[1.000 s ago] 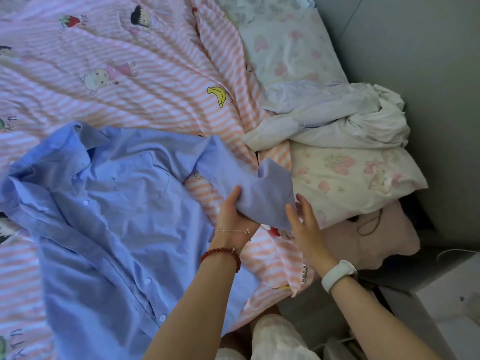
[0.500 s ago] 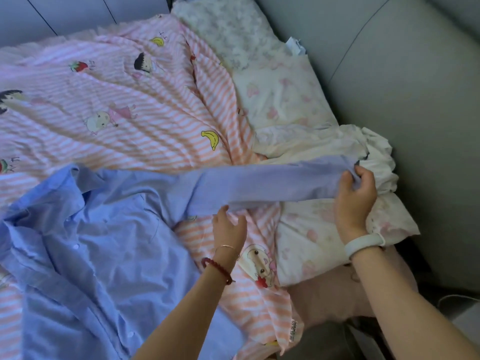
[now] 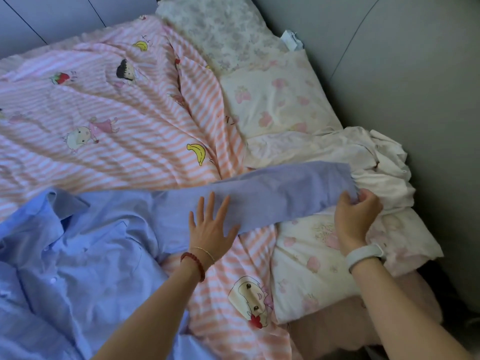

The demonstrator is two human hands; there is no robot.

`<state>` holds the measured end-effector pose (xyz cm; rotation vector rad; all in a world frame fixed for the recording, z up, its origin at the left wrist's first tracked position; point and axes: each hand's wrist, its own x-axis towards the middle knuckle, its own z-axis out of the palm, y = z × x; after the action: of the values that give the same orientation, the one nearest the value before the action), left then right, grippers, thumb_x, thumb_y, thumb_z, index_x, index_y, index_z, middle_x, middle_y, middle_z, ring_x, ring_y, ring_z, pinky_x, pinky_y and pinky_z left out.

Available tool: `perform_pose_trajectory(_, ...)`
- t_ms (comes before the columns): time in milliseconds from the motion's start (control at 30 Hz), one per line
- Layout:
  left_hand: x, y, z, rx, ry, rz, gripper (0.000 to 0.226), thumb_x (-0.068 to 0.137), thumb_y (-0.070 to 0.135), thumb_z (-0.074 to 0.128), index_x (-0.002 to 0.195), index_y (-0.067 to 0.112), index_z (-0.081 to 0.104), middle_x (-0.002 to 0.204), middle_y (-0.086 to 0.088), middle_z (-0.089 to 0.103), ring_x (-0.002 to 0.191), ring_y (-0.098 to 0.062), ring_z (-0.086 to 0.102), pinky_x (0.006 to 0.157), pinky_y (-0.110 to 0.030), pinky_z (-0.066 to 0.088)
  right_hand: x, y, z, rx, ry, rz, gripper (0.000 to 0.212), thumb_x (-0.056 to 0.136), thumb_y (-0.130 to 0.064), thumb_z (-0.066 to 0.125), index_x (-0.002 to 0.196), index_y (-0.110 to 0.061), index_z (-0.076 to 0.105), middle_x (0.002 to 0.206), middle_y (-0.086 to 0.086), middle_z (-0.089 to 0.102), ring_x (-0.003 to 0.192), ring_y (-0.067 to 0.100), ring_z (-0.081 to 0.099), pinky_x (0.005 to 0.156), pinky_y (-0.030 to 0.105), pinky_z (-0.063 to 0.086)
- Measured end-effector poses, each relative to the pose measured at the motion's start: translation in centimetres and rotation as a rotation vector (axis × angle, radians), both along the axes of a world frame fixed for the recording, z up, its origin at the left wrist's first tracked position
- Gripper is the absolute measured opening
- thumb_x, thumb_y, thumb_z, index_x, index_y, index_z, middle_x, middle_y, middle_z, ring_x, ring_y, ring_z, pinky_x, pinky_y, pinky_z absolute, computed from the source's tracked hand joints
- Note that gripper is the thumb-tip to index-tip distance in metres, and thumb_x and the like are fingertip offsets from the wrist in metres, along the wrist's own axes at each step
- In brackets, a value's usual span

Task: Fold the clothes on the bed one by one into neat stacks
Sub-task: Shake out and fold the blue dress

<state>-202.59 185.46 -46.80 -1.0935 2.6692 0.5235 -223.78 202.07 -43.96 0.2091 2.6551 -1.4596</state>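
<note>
Lying rumpled and face up at the near left of the bed: a blue shirt [image 3: 78, 255], thin woven cotton, buttoned placket with small white buttons, pointed collar turned up toward the far side. Stretched out rightward from its shoulder as one long flat band: the sleeve [image 3: 272, 198], creased softly, crossing onto the pillows. Pressing flat on that sleeve near the shoulder: left hand [image 3: 210, 227], palm down, fingers spread wide, gripping nothing; red bead bracelet [image 3: 193, 265] and fine chain at the wrist. Pinching the cuff end at the far right: right hand [image 3: 357, 216], fingers curled closed on the fabric; smooth pale band [image 3: 363, 255] around the wrist. Underneath both: a quilt [image 3: 117, 141], pink-and-white stripes, wrinkled in long ridges, printed with cartoon figures, bananas and a strawberry. Beside it on the right: a cream pillow [image 3: 306, 268] with faded pink prints, puffy and soft. Just beyond the right hand: a crumpled white garment [image 3: 376, 162], bunched in loose folds atop the pillows. Farther back: another cream pillow [image 3: 280, 100], then a pale floral one [image 3: 220, 29]. Along the right edge: a smooth grey padded headboard [image 3: 415, 74].
</note>
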Motion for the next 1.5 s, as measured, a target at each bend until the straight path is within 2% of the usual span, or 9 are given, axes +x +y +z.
perform_pose_trajectory(233, -1.5, 1.4, -2.3, 0.169, -0.131, -0.083, 0.066, 0.094, 0.055, 0.031, 0.147, 0.039, -0.006, 0.156, 0.001, -0.02, 0.143, -0.031, -0.015, 0.115, -0.047, 0.009, 0.5, -1.3, -1.1, -0.236, -0.311, -0.281, 0.028, 0.086, -0.021, 0.058, 0.101, 0.003, 0.058, 0.097, 0.017, 0.06, 0.083, 0.023, 0.054, 0.072, 0.036, 0.049)
perform_pose_trajectory(300, -1.5, 0.9, -2.1, 0.216, -0.127, -0.092, 0.066, 0.094, 0.053, 0.034, 0.147, 0.037, -0.002, 0.156, 0.001, -0.018, 0.143, -0.031, -0.013, 0.115, -0.046, 0.011, 0.0, -1.7, -0.2, -0.232, -0.262, -0.33, 0.012, 0.086, -0.015, 0.053, 0.088, -0.004, 0.057, 0.088, 0.013, 0.057, 0.079, 0.021, 0.052, 0.065, 0.033, 0.042)
perform_pose_trajectory(433, -1.1, 0.1, -0.3, 0.323, 0.06, 0.031, 0.06, 0.095, 0.038, 0.045, 0.148, 0.026, 0.019, 0.158, -0.003, 0.0, 0.145, -0.028, -0.001, 0.114, -0.038, 0.014, 2.2, -3.4, 2.9, -0.188, -0.048, -0.263, 0.02, 0.089, -0.01, 0.05, 0.105, -0.002, 0.058, 0.098, 0.006, 0.058, 0.087, 0.015, 0.052, 0.071, 0.024, 0.041)
perform_pose_trajectory(633, 5.5, -1.3, 4.1, 0.395, 0.464, 0.374, 0.045, 0.094, 0.015, 0.053, 0.136, 0.007, 0.042, 0.143, -0.014, 0.037, 0.134, -0.026, 0.034, 0.107, -0.03, 0.027, 12.4, -9.6, 8.0, -0.308, 0.158, 0.289, 0.017, 0.091, -0.009, 0.058, 0.105, -0.002, 0.064, 0.097, 0.003, 0.062, 0.089, 0.005, 0.054, 0.072, 0.005, 0.041)
perform_pose_trajectory(733, 12.2, -2.7, 5.7, 0.564, 0.648, 0.769, 0.032, 0.093, 0.006, 0.052, 0.125, 0.003, 0.052, 0.127, -0.016, 0.053, 0.114, -0.032, 0.053, 0.092, -0.034, 0.042, 19.4, -13.2, 9.9, -0.342, 0.352, 0.615, 0.01, 0.085, -0.001, 0.057, 0.091, 0.003, 0.065, 0.084, 0.009, 0.06, 0.079, 0.004, 0.051, 0.074, 0.011, 0.041)
perform_pose_trajectory(1000, 35.5, -7.9, 8.3, 1.05, 1.261, 1.496, 0.036, 0.099, 0.04, 0.031, 0.092, 0.017, 0.058, 0.078, -0.001, 0.071, 0.074, -0.019, 0.067, 0.056, -0.029, 0.057, 42.2, -20.3, 10.3, -0.438, 0.349, 1.353, 0.017, 0.086, -0.011, 0.06, 0.097, 0.0, 0.066, 0.093, 0.013, 0.06, 0.087, 0.024, 0.056, 0.081, 0.028, 0.045)
perform_pose_trajectory(1267, 42.7, -10.3, 3.4, 1.128, 0.964, 1.544, 0.029, 0.095, 0.042, 0.044, 0.09, 0.016, 0.054, 0.076, -0.008, 0.054, 0.069, -0.022, 0.054, 0.056, -0.028, 0.045, 48.2, -19.2, 2.0, 0.097, 0.129, 1.566, 0.033, 0.087, -0.008, 0.056, 0.119, -0.001, 0.059, 0.118, 0.019, 0.056, 0.111, 0.035, 0.052, 0.098, 0.042, 0.039)
perform_pose_trajectory(1367, 41.7, -11.4, 1.9, 0.861, 0.917, 1.478, 0.019, 0.093, 0.026, 0.056, 0.092, 0.007, 0.055, 0.065, -0.007, 0.045, 0.051, -0.016, 0.046, 0.038, -0.017, 0.036, 46.1, -18.6, 0.3, 0.287, 0.153, 1.512, 0.035, 0.087, -0.004, 0.057, 0.121, 0.003, 0.056, 0.121, 0.021, 0.054, 0.116, 0.036, 0.05, 0.101, 0.041, 0.038)
perform_pose_trajectory(1500, 40.8, -12.7, 0.8, 0.714, 0.908, 1.382, 0.013, 0.093, 0.013, 0.054, 0.105, 0.009, 0.054, 0.072, -0.002, 0.055, 0.06, -0.011, 0.052, 0.05, -0.017, 0.046, 45.8, -19.6, -0.4, 0.323, 0.198, 1.544, 0.039, 0.086, -0.006, 0.059, 0.124, -0.001, 0.054, 0.122, 0.018, 0.054, 0.114, 0.037, 0.05, 0.097, 0.043, 0.04)
